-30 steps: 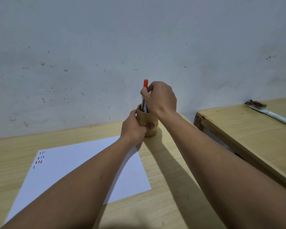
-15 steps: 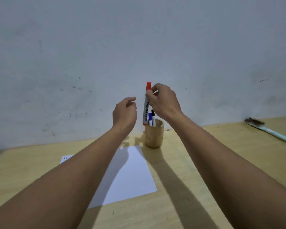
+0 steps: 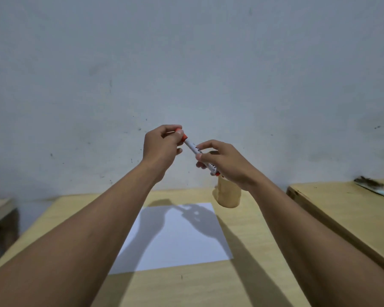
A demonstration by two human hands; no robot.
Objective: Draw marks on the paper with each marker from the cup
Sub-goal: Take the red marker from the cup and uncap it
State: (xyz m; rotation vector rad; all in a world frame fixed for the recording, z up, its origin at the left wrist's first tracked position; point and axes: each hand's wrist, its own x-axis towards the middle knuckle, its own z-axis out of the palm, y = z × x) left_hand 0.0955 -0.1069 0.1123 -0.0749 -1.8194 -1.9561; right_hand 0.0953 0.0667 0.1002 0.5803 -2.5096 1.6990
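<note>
1. My left hand pinches the orange cap of the white-barrelled marker; my right hand grips its barrel, in the air above the tan wooden cup.
2. Uncapping seems the step in hand; the white paper sheet shows no marks where visible, so drawing remains.
3. The sheet lies on a pale wooden table against a scuffed grey wall.

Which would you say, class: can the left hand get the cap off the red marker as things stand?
Probably yes. The left hand already pinches the cap, the right hand grips the red marker barrel, and nothing blocks a pull apart.
</note>
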